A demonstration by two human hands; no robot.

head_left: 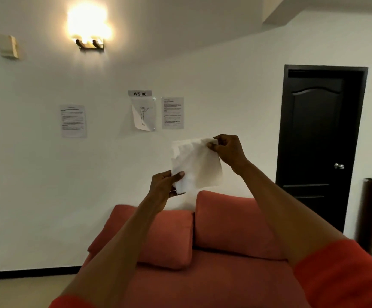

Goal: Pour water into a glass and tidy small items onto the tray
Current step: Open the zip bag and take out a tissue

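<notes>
Grip: left hand [166, 185] and right hand [227, 150] pinch opposite corners of white napkin [195, 165].
Risk: thin paper could tear if pulled taut.

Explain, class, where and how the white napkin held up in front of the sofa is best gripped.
Pinch it at opposite corners, as shown: the right hand takes the upper corner from the right, the left hand the lower corner from below left. The white napkin is thin and limp, so two spread pinches probably keep it flat.
</notes>
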